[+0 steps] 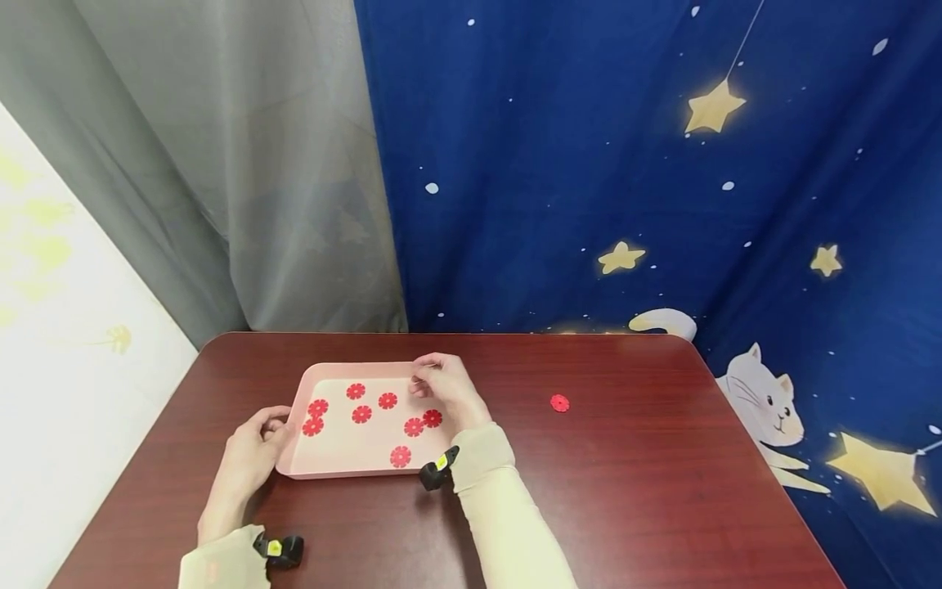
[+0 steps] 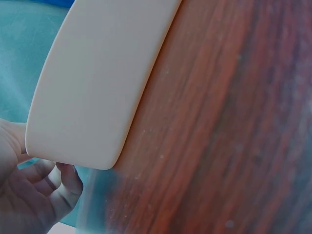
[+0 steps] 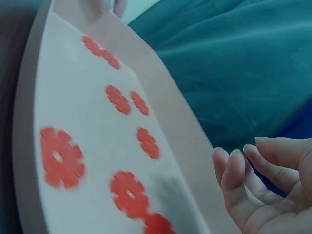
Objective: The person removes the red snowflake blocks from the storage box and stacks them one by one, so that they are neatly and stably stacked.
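My left hand (image 1: 248, 460) holds the left end of a shallow pink tray (image 1: 346, 450), thumb over the rim and fingers curled against the outer wall, as the left wrist view shows. Several red notched discs (image 1: 401, 456) with small centre holes lie spread over the tray's pale floor; a few overlap. Above the tray's right end is my right hand (image 1: 449, 391). Its fingers are loosely bent, thumb near the fingertips (image 3: 236, 158), and nothing shows between them. A separate red disc (image 1: 560, 403) lies on the table to the right of the tray.
The tray stands on a dark reddish wooden table (image 1: 648, 474) with rounded back corners. Behind it hang a grey curtain (image 1: 309, 180) and a blue curtain (image 1: 530, 180) with stars and a cat print. A black wrist camera (image 1: 439, 469) sits close to the tray's front right corner.
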`<state>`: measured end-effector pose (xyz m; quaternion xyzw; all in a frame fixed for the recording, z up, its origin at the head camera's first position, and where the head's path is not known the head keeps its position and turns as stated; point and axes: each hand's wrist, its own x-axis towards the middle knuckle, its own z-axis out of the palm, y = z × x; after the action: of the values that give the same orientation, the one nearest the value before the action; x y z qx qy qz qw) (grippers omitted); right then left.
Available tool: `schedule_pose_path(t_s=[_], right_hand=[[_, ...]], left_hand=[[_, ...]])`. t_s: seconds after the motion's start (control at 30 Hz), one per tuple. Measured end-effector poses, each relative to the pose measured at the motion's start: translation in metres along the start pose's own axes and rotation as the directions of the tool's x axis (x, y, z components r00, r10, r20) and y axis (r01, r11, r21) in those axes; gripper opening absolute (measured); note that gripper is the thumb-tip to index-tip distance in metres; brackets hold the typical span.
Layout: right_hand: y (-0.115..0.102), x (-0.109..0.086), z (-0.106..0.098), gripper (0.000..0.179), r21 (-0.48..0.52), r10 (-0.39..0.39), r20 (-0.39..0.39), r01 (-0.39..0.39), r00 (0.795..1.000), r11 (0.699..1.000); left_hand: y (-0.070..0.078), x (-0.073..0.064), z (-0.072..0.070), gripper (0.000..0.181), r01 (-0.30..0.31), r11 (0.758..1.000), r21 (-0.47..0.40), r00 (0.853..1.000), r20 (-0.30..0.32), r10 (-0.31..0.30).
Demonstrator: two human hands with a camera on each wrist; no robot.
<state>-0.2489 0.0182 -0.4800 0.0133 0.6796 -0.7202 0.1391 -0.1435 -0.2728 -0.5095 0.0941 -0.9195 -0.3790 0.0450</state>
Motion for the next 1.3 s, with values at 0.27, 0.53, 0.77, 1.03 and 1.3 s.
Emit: schedule_pose_path(t_s=[0.27, 0.53, 0.77, 1.03, 1.3], right_hand=[[0.014, 0.007, 0.023, 0.012, -0.133, 0.078, -0.03, -0.081, 0.997, 0.988], [0.028, 0.006, 0.035, 0.007, -0.318, 0.105, -0.11, -0.135, 0.988, 0.938], [0.032, 0.007, 0.045, 0.026, -0.416, 0.076, -0.156, -0.136, 0.985, 0.899], [0.035, 0.009, 0.049, 0.029, -0.505, 0.037, -0.174, -0.121, 0.984, 0.854], [0.031, 0.005, 0.052, 0.026, -0.591, 0.025, -0.137, -0.102, 0.99, 0.801]], left_hand=[[-0.001, 0.001, 0.001, 0.034, 0.0, 1.0, -0.007, 1.0, -0.015, 0.0], [0.005, 0.001, 0.002, 0.034, 0.017, 1.0, -0.012, 1.0, -0.002, -0.017], [0.004, -0.001, 0.0, 0.035, 0.023, 1.0, -0.014, 1.0, -0.005, -0.023], [0.003, -0.001, 0.001, 0.037, 0.017, 1.0, -0.023, 1.0, -0.001, -0.017], [0.002, -0.002, -0.001, 0.037, 0.015, 1.0, -0.012, 1.0, 0.007, -0.015]])
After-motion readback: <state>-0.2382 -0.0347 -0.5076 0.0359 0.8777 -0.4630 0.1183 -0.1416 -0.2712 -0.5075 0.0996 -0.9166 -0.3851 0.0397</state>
